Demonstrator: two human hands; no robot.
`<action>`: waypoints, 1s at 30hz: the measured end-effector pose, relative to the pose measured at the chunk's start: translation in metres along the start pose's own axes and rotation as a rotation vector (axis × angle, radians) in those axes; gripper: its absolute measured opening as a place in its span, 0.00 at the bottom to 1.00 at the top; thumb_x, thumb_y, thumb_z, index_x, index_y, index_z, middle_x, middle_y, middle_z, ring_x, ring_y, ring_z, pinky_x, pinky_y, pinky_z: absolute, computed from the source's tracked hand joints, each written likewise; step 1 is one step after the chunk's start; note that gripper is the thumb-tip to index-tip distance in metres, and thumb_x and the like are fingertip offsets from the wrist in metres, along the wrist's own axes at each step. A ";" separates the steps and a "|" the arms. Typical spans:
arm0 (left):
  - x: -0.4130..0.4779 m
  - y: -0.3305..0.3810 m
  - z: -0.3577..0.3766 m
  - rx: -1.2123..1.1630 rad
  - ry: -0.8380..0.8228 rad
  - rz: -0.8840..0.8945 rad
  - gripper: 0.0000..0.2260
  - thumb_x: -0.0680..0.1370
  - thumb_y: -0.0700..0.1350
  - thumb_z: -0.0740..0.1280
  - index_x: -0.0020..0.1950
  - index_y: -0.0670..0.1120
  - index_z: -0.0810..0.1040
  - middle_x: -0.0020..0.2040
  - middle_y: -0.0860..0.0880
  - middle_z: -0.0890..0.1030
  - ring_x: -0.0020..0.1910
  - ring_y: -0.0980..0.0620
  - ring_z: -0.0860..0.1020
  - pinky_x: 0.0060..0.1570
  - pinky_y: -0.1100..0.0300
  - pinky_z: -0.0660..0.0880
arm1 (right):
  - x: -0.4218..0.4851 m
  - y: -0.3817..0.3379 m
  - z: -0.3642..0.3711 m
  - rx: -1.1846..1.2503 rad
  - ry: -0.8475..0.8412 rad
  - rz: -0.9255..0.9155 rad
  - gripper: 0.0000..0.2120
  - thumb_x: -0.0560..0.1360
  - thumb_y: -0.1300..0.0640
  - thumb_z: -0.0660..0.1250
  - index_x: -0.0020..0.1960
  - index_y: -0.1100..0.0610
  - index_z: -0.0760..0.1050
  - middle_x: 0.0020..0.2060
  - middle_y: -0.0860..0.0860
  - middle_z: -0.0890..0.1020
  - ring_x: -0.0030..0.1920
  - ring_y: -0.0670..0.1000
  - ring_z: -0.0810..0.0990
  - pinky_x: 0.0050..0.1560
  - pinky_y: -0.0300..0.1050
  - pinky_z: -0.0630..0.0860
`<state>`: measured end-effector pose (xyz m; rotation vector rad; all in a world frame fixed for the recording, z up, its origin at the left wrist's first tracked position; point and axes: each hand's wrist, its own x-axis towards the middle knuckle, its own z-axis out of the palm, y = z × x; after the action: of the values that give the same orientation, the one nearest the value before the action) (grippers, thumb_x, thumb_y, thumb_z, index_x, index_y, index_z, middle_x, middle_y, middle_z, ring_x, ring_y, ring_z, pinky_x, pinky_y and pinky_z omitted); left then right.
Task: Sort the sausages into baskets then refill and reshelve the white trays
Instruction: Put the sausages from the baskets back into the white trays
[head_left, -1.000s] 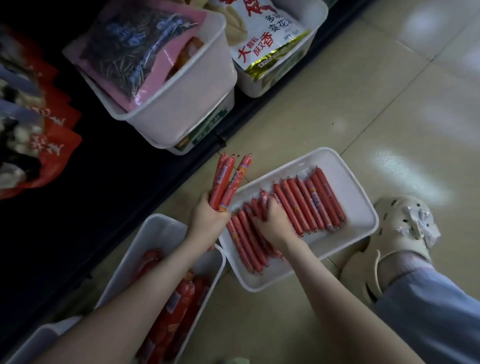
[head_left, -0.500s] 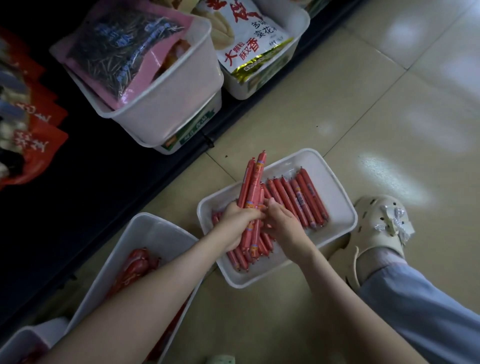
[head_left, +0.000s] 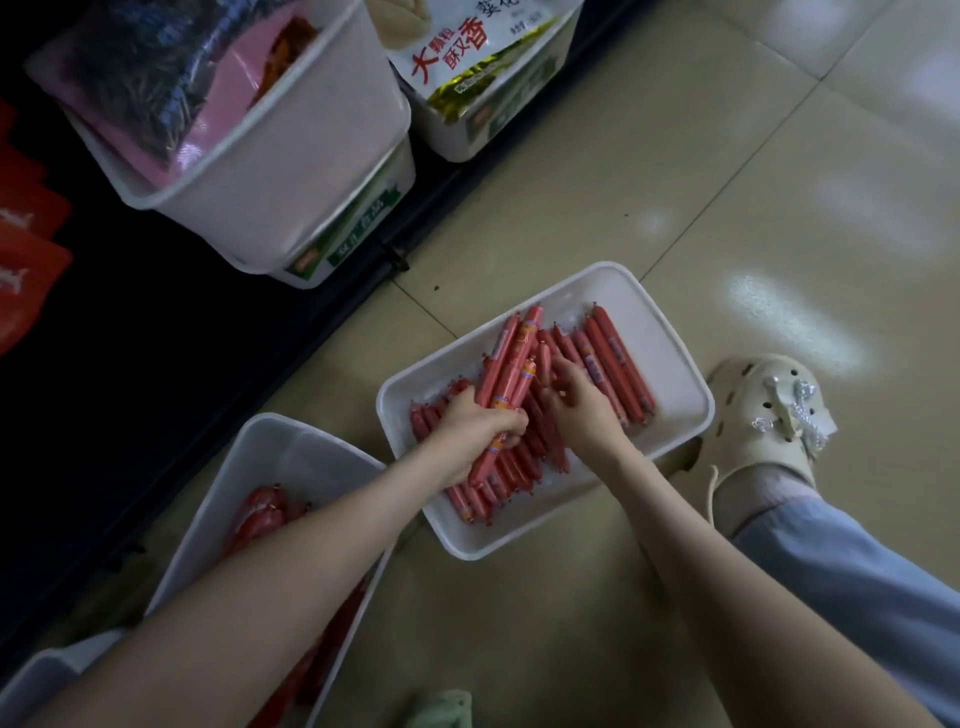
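Left hand (head_left: 475, 423) is curled tight round a bundle of sausages (head_left: 506, 371), holding them slanted above the near end of a white tray (head_left: 675, 358) that sits on the tiled floor (head_left: 571, 182). Right hand (head_left: 584, 413) is just beside it, palm down, its fingers (head_left: 558, 376) bent onto the loose sausages (head_left: 615, 366) that lie side by side in a row across the tray; whether those fingers pinch one or only touch them I cannot tell, since the hand's own back hides the tips. Under the left forearm stands a second white tray (head_left: 291, 447), with fatter red sausages (head_left: 260, 514) heaped in it, and the corner of a third tray (head_left: 47, 670) shows at the bottom left edge. On the dark shelf (head_left: 156, 338) behind are two white bins (head_left: 291, 171), one with a pink packet (head_left: 208, 98), the other with a snack bag (head_left: 467, 57). A beige clog (head_left: 763, 415) rests just beside the tray's right corner.
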<state>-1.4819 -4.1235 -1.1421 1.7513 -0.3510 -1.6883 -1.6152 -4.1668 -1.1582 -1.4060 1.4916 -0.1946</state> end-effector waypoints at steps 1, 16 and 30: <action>-0.001 -0.002 -0.005 0.039 0.002 0.007 0.15 0.68 0.29 0.71 0.51 0.38 0.72 0.36 0.41 0.76 0.32 0.49 0.75 0.31 0.59 0.75 | -0.001 -0.002 0.004 -0.013 -0.083 -0.041 0.17 0.79 0.60 0.60 0.68 0.56 0.71 0.60 0.51 0.78 0.61 0.50 0.75 0.54 0.35 0.66; -0.005 0.000 -0.009 -0.077 0.006 0.036 0.08 0.74 0.31 0.67 0.48 0.43 0.75 0.45 0.43 0.80 0.43 0.49 0.80 0.45 0.57 0.80 | 0.001 -0.008 -0.012 0.457 0.167 0.097 0.11 0.74 0.46 0.61 0.52 0.50 0.74 0.38 0.49 0.78 0.39 0.53 0.77 0.43 0.53 0.75; -0.002 -0.020 -0.020 0.328 0.147 0.194 0.20 0.72 0.48 0.74 0.59 0.46 0.71 0.42 0.48 0.80 0.35 0.52 0.79 0.36 0.57 0.75 | -0.009 0.007 0.023 -0.218 -0.257 -0.231 0.21 0.80 0.63 0.58 0.73 0.60 0.65 0.66 0.60 0.71 0.67 0.58 0.69 0.63 0.36 0.60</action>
<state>-1.4677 -4.1011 -1.1543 1.9898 -0.7386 -1.4143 -1.6046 -4.1459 -1.1687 -1.7099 1.1646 0.0089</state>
